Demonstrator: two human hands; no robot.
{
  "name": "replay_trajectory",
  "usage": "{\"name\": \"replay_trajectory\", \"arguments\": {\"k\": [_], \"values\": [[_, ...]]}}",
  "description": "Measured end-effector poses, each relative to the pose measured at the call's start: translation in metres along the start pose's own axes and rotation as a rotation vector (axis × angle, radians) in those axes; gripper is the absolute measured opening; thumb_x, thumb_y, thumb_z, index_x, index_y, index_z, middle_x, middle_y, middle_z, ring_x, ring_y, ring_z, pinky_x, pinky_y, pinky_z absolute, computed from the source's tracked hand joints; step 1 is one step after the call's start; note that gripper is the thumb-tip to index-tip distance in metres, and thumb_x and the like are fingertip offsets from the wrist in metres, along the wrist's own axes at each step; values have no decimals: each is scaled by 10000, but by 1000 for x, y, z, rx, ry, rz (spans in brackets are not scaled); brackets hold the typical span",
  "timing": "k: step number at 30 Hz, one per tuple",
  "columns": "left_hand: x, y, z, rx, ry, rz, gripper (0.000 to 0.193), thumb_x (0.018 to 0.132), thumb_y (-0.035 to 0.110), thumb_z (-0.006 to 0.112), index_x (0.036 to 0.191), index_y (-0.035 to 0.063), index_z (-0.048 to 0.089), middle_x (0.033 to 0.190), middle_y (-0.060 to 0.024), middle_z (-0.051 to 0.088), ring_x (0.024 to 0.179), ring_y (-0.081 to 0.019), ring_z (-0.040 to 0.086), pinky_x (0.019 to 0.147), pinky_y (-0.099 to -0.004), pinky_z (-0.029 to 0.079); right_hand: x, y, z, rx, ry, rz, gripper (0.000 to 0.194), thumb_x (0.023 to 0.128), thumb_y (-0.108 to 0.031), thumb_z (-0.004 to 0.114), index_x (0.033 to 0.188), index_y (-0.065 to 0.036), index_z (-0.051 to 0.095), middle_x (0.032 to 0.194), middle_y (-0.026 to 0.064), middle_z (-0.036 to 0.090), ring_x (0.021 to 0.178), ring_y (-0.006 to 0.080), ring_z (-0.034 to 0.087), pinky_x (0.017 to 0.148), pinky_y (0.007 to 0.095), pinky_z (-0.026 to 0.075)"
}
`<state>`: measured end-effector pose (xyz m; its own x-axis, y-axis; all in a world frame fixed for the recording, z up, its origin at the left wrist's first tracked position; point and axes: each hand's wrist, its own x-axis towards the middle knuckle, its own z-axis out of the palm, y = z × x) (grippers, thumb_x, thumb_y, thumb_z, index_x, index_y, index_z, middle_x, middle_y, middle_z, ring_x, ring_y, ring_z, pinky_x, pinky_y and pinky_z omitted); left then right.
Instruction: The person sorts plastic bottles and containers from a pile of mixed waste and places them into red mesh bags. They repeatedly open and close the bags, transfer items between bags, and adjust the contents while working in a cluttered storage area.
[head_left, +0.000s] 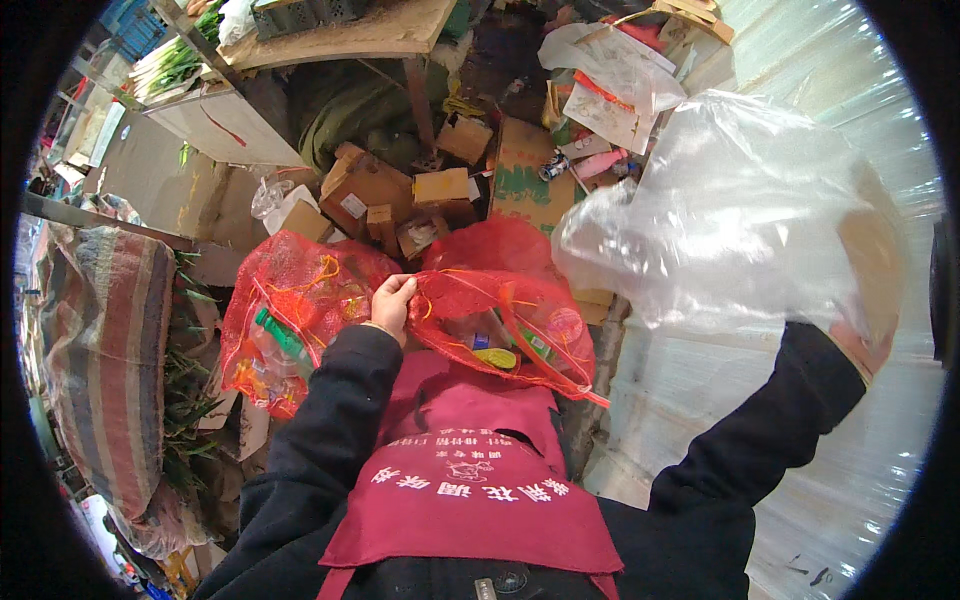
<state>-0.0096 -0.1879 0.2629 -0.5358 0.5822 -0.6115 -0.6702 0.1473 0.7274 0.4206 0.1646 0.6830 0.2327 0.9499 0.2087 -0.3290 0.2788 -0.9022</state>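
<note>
My left hand (391, 307) pinches the rim of a red mesh bag (457, 319) in front of my apron. The bag's mouth gapes, and plastic bottles and a yellow-green oval item (496, 358) show inside. Out to the right, my right hand (855, 349) holds up a large clear plastic bag (720, 217). The plastic covers part of that hand, so its fingers are hard to see. A tan, blurred piece (870, 247), perhaps cardboard, shows beside or behind the plastic. To the left of my left hand stands another red mesh bag (251, 292), filled with bottles, one with a green top.
Cardboard boxes (367, 187) and a flattened carton (525, 165) lie ahead. Beyond them are a can (553, 166) and scrap paper (607, 112). A wooden table (360, 37) stands at the back. On the left hangs a striped sheet (112, 360); a corrugated wall (750, 420) rises right.
</note>
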Motion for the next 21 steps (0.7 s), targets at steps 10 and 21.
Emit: {"name": "replay_trajectory", "arguments": {"k": [10, 21], "values": [[-44, 21, -1, -149, -71, -87, 114, 1030, 135, 589, 1108, 64, 633, 1002, -59, 721, 867, -172, 694, 797, -351, 582, 39, 212, -13, -735, -125, 243, 510, 995, -390, 630, 1285, 29, 615, 1198, 145, 674, 1060, 256, 660, 929, 364, 513], [-103, 68, 17, -310, -92, -110, 113, 1037, 103, 555, 1105, 36, 617, 1063, -106, 722, 940, -215, 714, 848, -386, 596, 52, 133, 67, -242, -21, -281, 376, 1038, -272, 572, 1214, 59, 603, 1240, 213, 659, 1059, 296, 692, 873, 384, 556]]}}
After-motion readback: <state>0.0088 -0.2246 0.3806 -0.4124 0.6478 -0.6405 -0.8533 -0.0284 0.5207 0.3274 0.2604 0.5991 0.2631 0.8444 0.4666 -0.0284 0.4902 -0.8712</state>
